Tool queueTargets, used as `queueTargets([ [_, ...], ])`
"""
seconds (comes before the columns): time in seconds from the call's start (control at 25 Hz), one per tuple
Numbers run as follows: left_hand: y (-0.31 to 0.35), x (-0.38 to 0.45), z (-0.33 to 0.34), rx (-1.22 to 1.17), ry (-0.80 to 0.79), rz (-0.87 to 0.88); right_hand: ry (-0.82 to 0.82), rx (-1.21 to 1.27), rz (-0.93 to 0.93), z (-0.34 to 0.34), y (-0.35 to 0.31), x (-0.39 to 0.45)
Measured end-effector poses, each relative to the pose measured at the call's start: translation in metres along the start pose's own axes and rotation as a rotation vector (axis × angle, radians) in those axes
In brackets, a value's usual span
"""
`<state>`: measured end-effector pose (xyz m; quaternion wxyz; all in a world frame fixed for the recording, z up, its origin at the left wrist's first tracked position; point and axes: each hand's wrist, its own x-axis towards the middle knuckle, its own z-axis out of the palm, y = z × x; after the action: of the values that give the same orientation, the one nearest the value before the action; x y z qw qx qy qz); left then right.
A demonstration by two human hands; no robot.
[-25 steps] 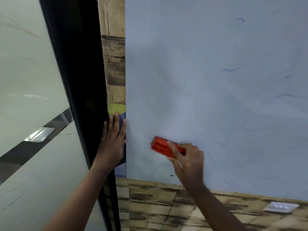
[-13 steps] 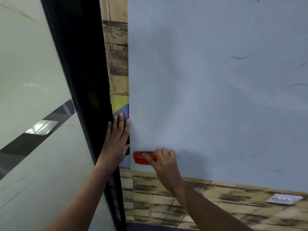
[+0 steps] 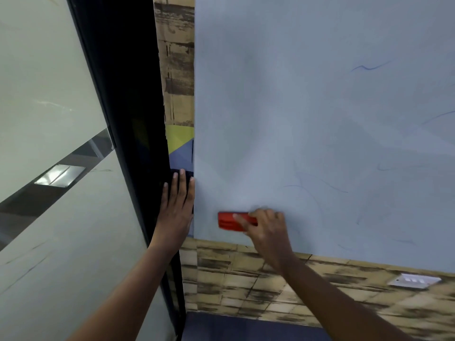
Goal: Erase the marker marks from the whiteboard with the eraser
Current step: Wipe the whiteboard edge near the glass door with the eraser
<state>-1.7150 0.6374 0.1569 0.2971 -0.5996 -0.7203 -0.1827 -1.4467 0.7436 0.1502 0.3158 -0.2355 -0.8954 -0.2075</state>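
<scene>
- Filling the right and centre of the frame, the whiteboard [image 3: 307, 119] hangs on a wall; its pale surface carries faint blue marker marks [image 3: 370, 67] at upper right, right of centre and lower right.
- Occupying the left of the frame, a frosted glass panel [image 3: 41, 94] meets a black vertical frame [image 3: 123, 94] running from top centre down to the bottom edge.
- Below the whiteboard, a band of tan brick-pattern wall [image 3: 234, 279] crosses the lower frame; a narrow strip of the same pattern shows between the black frame and the board's left edge.
- The left hand [image 3: 176, 210], left of centre, lies flat with fingers straight and together, pressed against the black frame and the wall strip just beside the board's left edge.
- The right hand [image 3: 268, 232], lower centre, grips the eraser with thumb and curled fingers.
- The eraser [image 3: 230, 220], red and oblong, lies horizontally against the whiteboard near its lower left corner, just above the bottom edge.
- A white switch plate [image 3: 413, 281] sits on the brick-pattern wall at lower right.
</scene>
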Motion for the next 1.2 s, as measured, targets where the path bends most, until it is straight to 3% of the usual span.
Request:
queueTargets([
  [0.24, 0.007, -0.017, 0.007, -0.002, -0.002, -0.014, 0.075, -0.002, 0.139, -0.005, -0.008, 0.016],
  [0.44, 0.019, -0.028, 0.007, -0.033, -0.056, -0.005, -0.115, 0.009, -0.111, 0.044, -0.047, -0.015],
  [0.6, 0.030, -0.032, 0.003, -0.019, -0.031, 0.081, -0.102, 0.028, -0.070, 0.044, -0.038, -0.027],
  [0.72, 0.042, -0.023, 0.004, -0.038, -0.037, 0.130, 0.009, 0.048, 0.128, 0.016, -0.016, -0.016],
  [0.88, 0.068, -0.012, 0.008, -0.063, 0.004, 0.210, 0.178, 0.069, 0.529, -0.016, 0.024, -0.039],
  [1.12, 0.098, 0.009, 0.007, -0.041, 0.037, 0.183, 0.120, 0.478, 1.256, -0.004, 0.011, -0.087],
  [1.2, 0.098, 0.010, 0.009, -0.031, 0.039, 0.179, 0.093, 0.563, 1.381, 0.006, 0.002, -0.092],
])
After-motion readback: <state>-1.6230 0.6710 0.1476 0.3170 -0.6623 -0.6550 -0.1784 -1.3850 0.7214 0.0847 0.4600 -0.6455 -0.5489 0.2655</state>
